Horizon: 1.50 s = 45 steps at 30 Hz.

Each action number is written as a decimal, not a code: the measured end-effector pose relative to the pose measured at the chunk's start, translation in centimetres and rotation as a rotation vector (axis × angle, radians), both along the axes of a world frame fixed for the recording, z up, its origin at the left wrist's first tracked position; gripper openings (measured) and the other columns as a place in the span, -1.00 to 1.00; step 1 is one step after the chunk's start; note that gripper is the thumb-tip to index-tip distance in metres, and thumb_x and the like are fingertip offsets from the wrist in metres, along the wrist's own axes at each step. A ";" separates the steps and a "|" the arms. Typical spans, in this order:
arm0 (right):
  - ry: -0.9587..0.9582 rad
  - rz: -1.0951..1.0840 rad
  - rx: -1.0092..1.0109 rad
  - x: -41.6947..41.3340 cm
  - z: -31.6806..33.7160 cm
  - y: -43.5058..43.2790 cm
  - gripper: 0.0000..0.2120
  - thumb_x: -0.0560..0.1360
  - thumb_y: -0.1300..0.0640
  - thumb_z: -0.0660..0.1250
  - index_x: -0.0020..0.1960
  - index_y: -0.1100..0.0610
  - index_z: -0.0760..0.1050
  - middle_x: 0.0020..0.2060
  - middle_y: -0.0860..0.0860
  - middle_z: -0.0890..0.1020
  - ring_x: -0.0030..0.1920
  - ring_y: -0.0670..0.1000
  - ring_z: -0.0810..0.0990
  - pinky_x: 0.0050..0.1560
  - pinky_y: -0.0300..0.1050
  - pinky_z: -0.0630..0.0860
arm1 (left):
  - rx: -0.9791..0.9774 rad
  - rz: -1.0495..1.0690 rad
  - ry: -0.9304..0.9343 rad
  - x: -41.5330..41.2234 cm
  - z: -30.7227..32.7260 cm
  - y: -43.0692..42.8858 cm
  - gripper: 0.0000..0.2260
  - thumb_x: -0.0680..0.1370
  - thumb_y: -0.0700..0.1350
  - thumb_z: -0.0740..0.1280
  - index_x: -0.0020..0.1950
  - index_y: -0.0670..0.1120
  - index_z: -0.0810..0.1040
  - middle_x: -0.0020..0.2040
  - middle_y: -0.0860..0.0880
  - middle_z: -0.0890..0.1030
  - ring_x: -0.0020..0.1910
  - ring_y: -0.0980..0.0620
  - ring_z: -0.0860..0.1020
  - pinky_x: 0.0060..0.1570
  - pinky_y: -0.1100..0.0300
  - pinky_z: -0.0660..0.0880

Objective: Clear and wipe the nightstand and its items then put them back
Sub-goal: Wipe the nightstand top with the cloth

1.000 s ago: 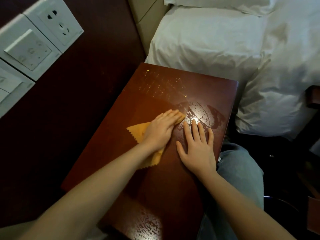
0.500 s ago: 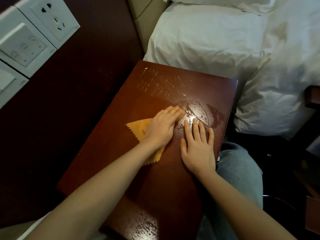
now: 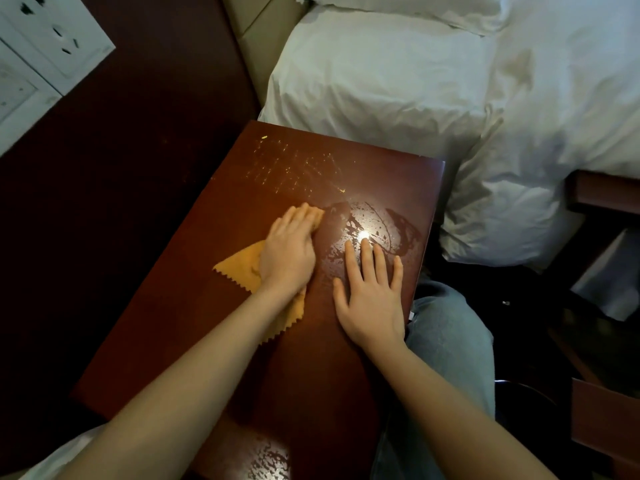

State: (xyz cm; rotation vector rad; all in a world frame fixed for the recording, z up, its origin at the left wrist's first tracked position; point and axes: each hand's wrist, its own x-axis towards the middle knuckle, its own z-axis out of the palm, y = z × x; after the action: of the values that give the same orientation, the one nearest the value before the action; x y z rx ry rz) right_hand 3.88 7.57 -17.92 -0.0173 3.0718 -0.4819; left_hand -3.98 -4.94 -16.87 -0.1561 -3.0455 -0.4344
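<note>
On the bare nightstand top, left hand lies flat, pressing the orange cloth mid-surface; right hand rests open, palm down beside it, holding nothing. Risk: wet smears near the right fingers get missed, or that palm re-marks wiped wood.
</note>
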 end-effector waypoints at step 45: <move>0.150 -0.150 -0.027 3.0 2.5 5.4 -0.45 0.50 0.00 -0.08 0.38 0.18 0.37 0.35 0.13 0.43 0.39 0.14 0.36 0.42 0.09 -0.07 | -0.025 -0.268 -0.075 5.0 0.4 9.1 -0.60 0.64 -0.08 0.01 0.50 0.02 0.14 0.51 0.05 0.16 0.49 0.07 0.07 0.44 0.19 -0.04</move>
State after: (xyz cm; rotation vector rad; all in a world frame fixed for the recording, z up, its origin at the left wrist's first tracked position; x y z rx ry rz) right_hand 6.87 12.92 -15.42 0.1857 3.2289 -0.5538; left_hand 0.97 4.17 -16.44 -0.5655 -3.1140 -0.4260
